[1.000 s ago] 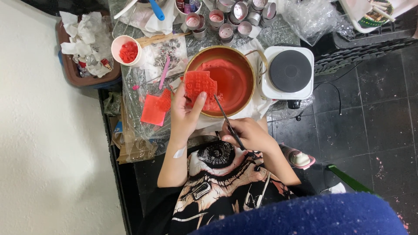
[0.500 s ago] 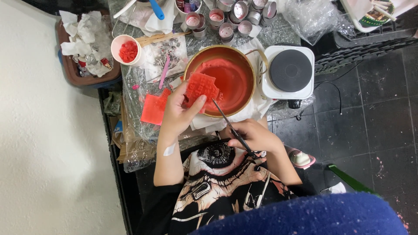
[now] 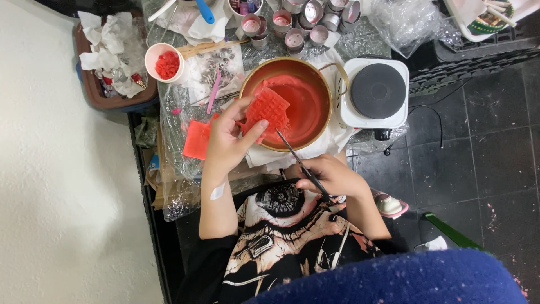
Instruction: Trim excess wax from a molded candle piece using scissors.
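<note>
Home craft workshop, likely candle-making; cluttered plastic-covered worktable (image 3: 185,191); round copper bowl of red wax (image 3: 306,101); white single-burner electric hotplate (image 3: 376,93); small empty metal tins (image 3: 306,19); dark tiled floor (image 3: 484,163).

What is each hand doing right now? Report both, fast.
Left hand: closed on a red gridded block over the bowl.
Right hand: closed on thin dark scissors.
</note>
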